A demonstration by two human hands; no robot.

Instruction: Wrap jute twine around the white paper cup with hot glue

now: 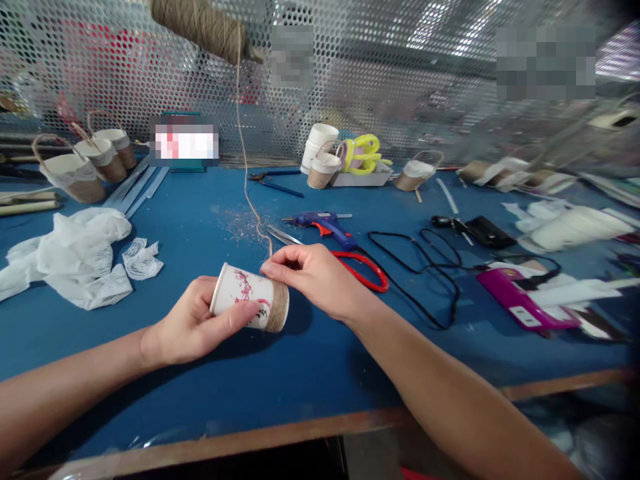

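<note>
My left hand [193, 327] grips a white paper cup [245, 297] with a red flower print, held on its side. Brown twine is wound round the cup's bottom end [278, 308]. My right hand [313, 277] pinches the twine strand [250, 200] just above the cup. That strand runs up to a big twine spool [200, 25] hanging at the top. Both hands hover over the blue table [280, 373] near its front edge.
Red-handled scissors [363, 270], a blue glue gun [325, 225] and black cables [425, 267] lie right of my hands. A magenta device [520, 300] lies further right. Crumpled white plastic [75, 257] sits left; twine-wrapped cup baskets [83, 177] and stacked cups [320, 157] stand by the mesh wall.
</note>
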